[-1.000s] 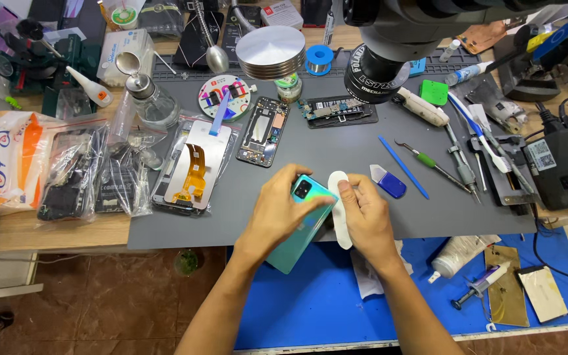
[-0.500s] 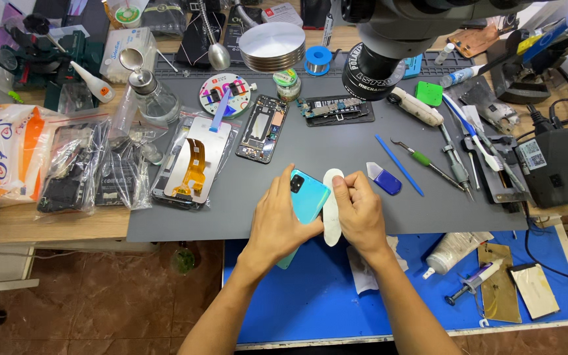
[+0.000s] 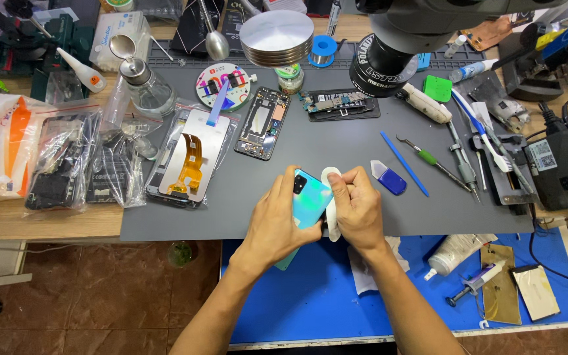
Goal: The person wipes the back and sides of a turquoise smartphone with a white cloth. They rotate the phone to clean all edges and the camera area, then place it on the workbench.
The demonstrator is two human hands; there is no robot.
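A grey mat (image 3: 336, 141) covers the bench, its near edge overlapping a blue mat (image 3: 297, 296). Over that edge the left hand (image 3: 277, 220) grips a teal phone (image 3: 311, 197), back up, fingers wrapped around its left side. The right hand (image 3: 357, 209) pinches a white strip (image 3: 331, 181) against the phone's right edge. A blue pry tool (image 3: 389, 179) lies just right.

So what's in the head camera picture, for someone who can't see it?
Two hands hold a teal phone over a grey mat: the left hand cradles it, the right hand presses a white pad against it. Tools and phone parts lie around.
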